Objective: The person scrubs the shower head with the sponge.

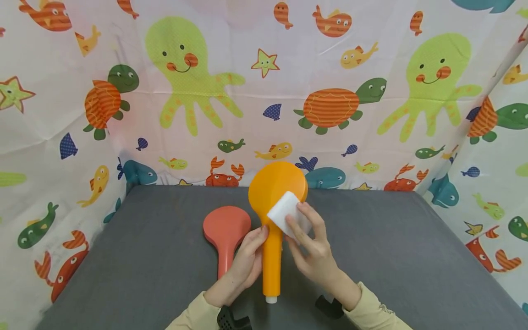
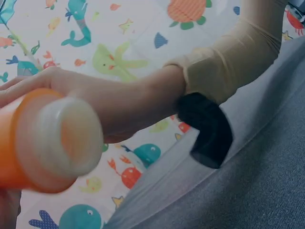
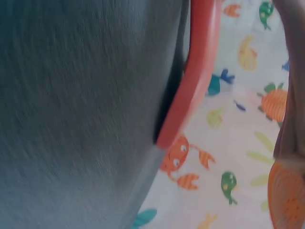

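Observation:
An orange shower head stands upright in front of me, its round head at the top. My left hand grips its handle from the left. The white end of the handle looms close in the left wrist view, and part of the perforated face shows in the right wrist view. With curled fingers my right hand holds a white folded cloth against the back of the shower head, just below its round part. A red shower head lies on the table left of the orange one.
The table has a dark grey cover. A white curtain printed with sea animals hangs behind it and along both sides. Black wrist straps sit below both hands.

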`<state>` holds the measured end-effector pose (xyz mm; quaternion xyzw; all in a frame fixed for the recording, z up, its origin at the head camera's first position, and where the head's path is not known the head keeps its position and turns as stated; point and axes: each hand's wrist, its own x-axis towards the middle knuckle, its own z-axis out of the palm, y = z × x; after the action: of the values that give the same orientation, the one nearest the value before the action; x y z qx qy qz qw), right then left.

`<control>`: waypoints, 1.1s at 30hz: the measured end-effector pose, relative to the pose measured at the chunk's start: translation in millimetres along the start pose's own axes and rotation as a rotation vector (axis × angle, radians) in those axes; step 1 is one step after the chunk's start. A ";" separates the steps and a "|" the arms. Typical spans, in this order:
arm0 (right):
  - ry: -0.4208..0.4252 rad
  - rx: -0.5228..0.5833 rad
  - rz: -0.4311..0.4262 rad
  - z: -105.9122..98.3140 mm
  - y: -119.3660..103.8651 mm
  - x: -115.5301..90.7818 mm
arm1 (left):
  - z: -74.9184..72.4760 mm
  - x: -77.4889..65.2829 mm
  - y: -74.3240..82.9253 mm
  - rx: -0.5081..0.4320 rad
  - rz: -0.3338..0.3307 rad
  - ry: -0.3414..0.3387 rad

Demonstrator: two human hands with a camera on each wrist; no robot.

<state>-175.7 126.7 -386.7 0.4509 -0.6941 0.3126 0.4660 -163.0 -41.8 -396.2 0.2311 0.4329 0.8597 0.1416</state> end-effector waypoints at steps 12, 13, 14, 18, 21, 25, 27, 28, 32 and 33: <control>-0.353 0.305 -0.217 -6.1 -33.9 -20.3 | -6.8 0.9 10.6 -0.061 0.090 -0.085; -0.331 0.288 -0.225 -5.2 -31.5 -19.8 | -6.8 0.7 9.9 -0.080 0.086 -0.095; -0.296 0.266 -0.221 -4.0 -28.3 -18.9 | -6.4 0.5 8.9 -0.090 0.084 -0.107; -0.084 0.110 -0.129 1.8 -11.7 -13.2 | -1.9 -1.0 2.9 -0.079 0.057 -0.116; 0.033 0.000 -0.031 5.3 -2.9 -11.1 | 1.8 -1.6 -0.1 -0.041 0.039 -0.099; 0.067 0.011 0.093 8.2 -3.9 -13.3 | 3.4 -1.7 -1.0 -0.018 0.026 -0.091; 0.035 0.089 0.152 8.6 -8.7 -15.4 | 2.6 -1.4 -0.3 -0.013 0.027 -0.077; 0.009 0.139 0.180 7.9 -12.2 -17.2 | 2.0 -1.3 -0.4 -0.013 0.027 -0.067; -0.137 0.319 0.193 1.4 -27.8 -25.4 | -1.6 0.2 0.6 -0.019 0.051 -0.021; -0.174 0.353 0.169 -1.0 -31.6 -27.1 | -2.7 0.5 0.9 -0.022 0.059 -0.005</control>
<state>-142.0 124.0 -411.1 0.4910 -0.7015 0.4271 0.2904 -164.8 -43.9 -396.8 0.2444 0.4159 0.8677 0.1201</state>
